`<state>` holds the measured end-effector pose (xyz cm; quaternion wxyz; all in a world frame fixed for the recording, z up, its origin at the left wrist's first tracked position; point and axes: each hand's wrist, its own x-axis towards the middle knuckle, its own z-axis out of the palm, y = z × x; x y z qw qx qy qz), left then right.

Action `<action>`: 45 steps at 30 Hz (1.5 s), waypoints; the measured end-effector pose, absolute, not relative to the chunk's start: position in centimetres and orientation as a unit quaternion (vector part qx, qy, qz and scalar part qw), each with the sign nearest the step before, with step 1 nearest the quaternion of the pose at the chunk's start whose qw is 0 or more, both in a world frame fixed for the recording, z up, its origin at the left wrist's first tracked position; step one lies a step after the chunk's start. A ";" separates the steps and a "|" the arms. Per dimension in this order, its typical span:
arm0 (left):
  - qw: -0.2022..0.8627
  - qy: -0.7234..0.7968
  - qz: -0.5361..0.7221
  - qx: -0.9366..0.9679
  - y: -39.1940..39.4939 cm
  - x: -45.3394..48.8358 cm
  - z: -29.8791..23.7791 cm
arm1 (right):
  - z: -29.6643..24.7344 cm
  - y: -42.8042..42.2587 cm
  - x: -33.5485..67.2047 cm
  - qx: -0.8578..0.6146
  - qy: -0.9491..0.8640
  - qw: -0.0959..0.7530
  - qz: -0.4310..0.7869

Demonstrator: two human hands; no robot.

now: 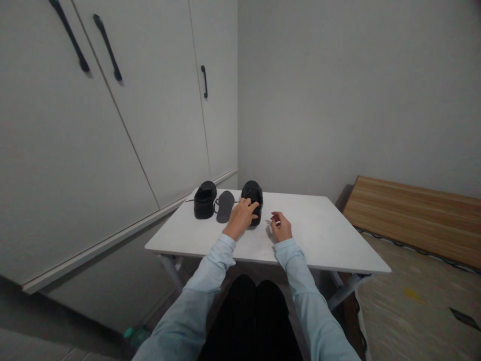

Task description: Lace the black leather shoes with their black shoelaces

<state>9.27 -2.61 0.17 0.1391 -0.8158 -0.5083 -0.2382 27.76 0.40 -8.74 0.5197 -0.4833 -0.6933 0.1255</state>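
White table, black shoe at ten o'clock, grey insole just beside it, second black shoe near eleven o'clock, right hand resting near centre

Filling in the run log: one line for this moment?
left hand: on right shoe | right hand: on table, loosely curled | insole, left shoe: untouched
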 end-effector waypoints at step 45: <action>0.001 -0.666 -0.248 -0.704 3.4 0.8 -6.7 | -8.8 0.2 27.7 -0.435 -0.775 0.458 0.018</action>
